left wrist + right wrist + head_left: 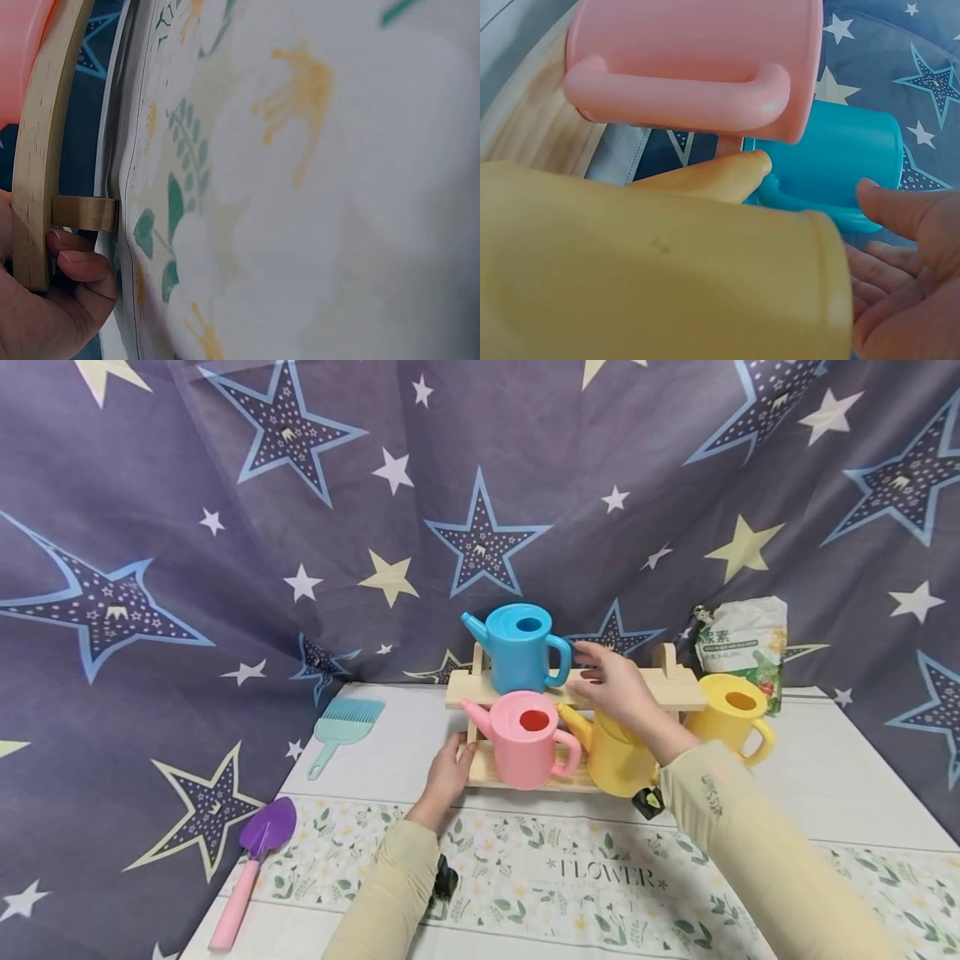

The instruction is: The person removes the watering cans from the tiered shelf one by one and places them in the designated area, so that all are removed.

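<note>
A small two-tier wooden shelf (678, 689) stands on the table. On its upper board sits a blue watering can (517, 652), spout to the left. A pink watering can (525, 747) and a yellow watering can (621, 760) occupy the lower board. My left hand (452, 770) grips the left end of that lower board, with fingers curled under the wood (34, 165) in the left wrist view. Beside the blue can's handle is my right hand (618, 685), its fingers loosely extended and holding nothing. The right wrist view shows its thumb (900, 210) overlapping the blue can (832, 154).
Right of the shelf stands another yellow watering can (727, 714), before a white printed bag (746, 639). At left lie a teal brush (341, 731) and a purple trowel with a pink handle (255, 852). A floral cloth (525, 885) covers the table; a starry curtain (330, 527) hangs behind.
</note>
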`<state>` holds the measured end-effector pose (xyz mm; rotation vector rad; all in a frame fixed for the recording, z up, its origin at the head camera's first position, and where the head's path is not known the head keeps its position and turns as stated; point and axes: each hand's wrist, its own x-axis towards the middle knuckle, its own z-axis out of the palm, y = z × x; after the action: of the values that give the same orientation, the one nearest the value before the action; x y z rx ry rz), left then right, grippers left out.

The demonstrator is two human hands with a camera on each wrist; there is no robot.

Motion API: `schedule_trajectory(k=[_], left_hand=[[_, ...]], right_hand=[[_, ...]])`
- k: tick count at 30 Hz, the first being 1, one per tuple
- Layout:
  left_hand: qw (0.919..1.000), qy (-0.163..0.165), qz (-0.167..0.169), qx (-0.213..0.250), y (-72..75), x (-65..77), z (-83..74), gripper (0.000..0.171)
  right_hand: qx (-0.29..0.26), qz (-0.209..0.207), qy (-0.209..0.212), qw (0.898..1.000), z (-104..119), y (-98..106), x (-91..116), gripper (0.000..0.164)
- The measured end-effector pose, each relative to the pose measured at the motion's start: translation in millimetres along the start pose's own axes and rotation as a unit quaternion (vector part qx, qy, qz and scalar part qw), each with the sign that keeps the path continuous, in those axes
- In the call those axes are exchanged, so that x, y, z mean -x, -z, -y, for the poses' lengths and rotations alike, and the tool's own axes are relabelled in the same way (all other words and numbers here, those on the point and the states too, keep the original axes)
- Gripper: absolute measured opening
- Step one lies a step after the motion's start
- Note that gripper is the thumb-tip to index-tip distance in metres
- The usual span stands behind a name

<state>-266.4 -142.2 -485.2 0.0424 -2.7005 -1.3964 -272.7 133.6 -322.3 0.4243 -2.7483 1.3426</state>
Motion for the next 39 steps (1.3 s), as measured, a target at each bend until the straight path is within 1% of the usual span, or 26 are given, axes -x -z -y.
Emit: schedule_trajectory(k=[5,8,10,13,15,18,23,26,32,34,39], left_hand=[[1.0,-0.002,-0.002,0.003,-1.0,0.0,0.5,0.035],[1.0,-0.003,-0.003,0.003,-1.7,-0.2,1.2,0.036],[1.0,-0.004,-0.005,0.0,-2.0,0.2,1.6,0.035],[1.0,-0.006,-0.006,-0.002,-1.7,0.6,1.7,0.035],[1.0,-0.006,-0.005,-0.004,-1.3,0.6,1.6,0.034],[1.0,-0.004,-0.005,-0.003,-0.8,0.4,1.1,0.034],[1.0,-0.001,-0.001,-0.003,-1.0,-0.2,1.0,0.035],[1.0,0.003,0.002,-0.002,-1.4,0.1,0.8,0.035],[1.0,0.007,0.003,-0.001,-2.1,0.4,-0.5,0.037],[1.0,0.006,0.003,-0.003,-2.0,0.3,-0.4,0.037],[0.9999,0.01,0.005,-0.002,-2.2,0.4,1.0,0.037]], right_hand=[[0.006,0.002,0.006,1.0,3.8,-6.3,-4.6,0.065],[0.02,0.0,0.013,1.0,5.5,-9.5,-7.2,0.063],[0.033,-0.009,0.018,0.999,6.8,-11.3,-8.3,0.061],[0.056,-0.032,0.027,0.998,8.9,-13.4,-10.0,0.057],[0.064,-0.046,0.024,0.997,10.0,-14.3,-11.4,0.055],[0.067,-0.056,0.015,0.996,11.0,-15.3,-13.5,0.052],[0.082,-0.069,0.011,0.994,12.8,-16.3,-16.3,0.042],[0.082,-0.075,0.002,0.994,13.3,-16.9,-17.8,0.036],[0.076,-0.073,-0.012,0.994,12.6,-18.3,-19.2,0.017],[0.078,-0.073,-0.011,0.994,12.0,-18.5,-19.6,0.017],[0.094,-0.086,0.0,0.992,8.9,-20.2,-19.7,0.022]])
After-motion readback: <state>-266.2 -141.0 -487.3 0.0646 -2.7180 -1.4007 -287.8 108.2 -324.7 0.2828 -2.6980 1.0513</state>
